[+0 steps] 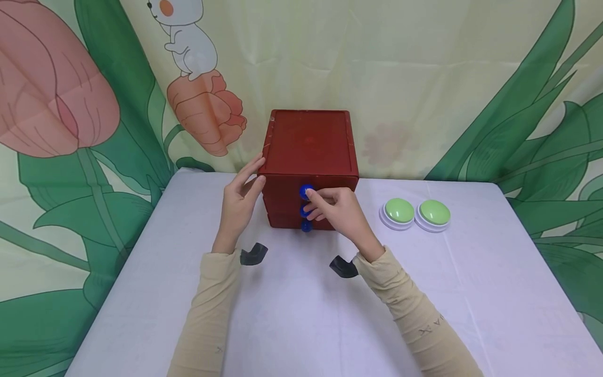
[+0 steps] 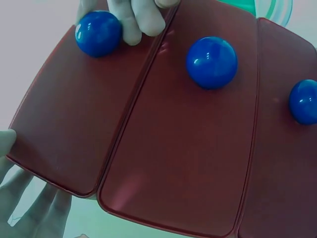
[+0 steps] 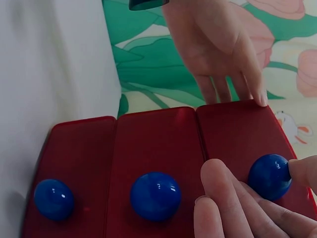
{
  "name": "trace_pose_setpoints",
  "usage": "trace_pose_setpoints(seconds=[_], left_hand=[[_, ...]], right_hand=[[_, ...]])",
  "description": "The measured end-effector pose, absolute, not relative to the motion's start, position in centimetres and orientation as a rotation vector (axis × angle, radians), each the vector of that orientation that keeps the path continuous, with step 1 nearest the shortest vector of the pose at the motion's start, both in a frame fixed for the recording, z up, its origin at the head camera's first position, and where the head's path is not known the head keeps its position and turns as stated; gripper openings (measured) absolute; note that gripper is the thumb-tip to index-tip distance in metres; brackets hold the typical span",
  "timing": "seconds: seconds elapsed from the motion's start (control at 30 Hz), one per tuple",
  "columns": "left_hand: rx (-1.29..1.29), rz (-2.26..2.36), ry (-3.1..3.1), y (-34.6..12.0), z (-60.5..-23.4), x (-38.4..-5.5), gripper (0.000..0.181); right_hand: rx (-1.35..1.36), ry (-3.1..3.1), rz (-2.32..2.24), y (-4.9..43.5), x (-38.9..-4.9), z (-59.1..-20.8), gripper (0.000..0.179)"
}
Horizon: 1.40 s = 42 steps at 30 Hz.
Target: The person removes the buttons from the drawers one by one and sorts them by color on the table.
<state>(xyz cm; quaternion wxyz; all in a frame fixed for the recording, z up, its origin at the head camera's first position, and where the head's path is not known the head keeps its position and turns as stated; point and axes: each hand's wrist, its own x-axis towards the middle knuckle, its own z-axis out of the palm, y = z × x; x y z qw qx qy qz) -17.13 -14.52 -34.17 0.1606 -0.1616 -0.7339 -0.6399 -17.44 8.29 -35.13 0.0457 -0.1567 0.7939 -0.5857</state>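
Observation:
A dark red cabinet (image 1: 306, 144) with three stacked drawers stands on the table, its front facing me. Each drawer has a round blue knob. Between thumb and fingers, my right hand (image 1: 340, 208) pinches the top knob (image 3: 270, 177); its other fingers extend down in front of the middle knob (image 3: 155, 196). The bottom knob (image 1: 306, 225) is untouched. My left hand (image 1: 237, 201) rests at the cabinet's upper left edge, fingers straight along the side and thumb (image 2: 7, 142) at the front corner of the top drawer. All three drawers appear closed.
Two green push-button domes on white bases, a left one (image 1: 399, 210) and a right one (image 1: 434, 212), sit right of the cabinet. A white cloth covers the table (image 1: 292, 324). Behind it hangs a printed curtain (image 1: 414, 78). Black wrist mounts (image 1: 253, 254) stick out from both sleeves.

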Motion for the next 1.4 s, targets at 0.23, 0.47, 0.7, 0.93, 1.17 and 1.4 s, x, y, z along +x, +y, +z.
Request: trace_pose_setpoints(seconds=[0.23,0.47,0.7,0.93,1.17,1.4], left_hand=[[-0.443,-1.788,-2.092,-14.4,-34.3,-17.2,0.041],[-0.434,-1.769,-2.091,-14.3,-34.3,-17.3,0.041],[-0.421,-1.749,-2.108,-14.2,-34.2,-17.2,0.041],[-0.403,-1.748,-2.111,-14.2,-34.1,-17.1,0.042],[-0.41,-1.764,-2.093,-14.1,-34.2,-17.1,0.041],[-0.416,-1.758,-2.093,-14.2,-34.2,-17.2,0.041]], right_hand=[[-0.475,2.43,-1.78,8.3,-17.6,-35.1,0.04],[-0.465,2.428,-1.773,8.3,-17.5,-35.0,0.04],[-0.449,2.441,-1.757,8.7,-17.4,-35.0,0.042],[-0.404,2.485,-1.711,9.8,-17.3,-35.5,0.043],[-0.342,2.517,-1.644,10.3,-17.4,-36.5,0.044],[-0.351,2.51,-1.596,9.8,-17.8,-37.9,0.044]])
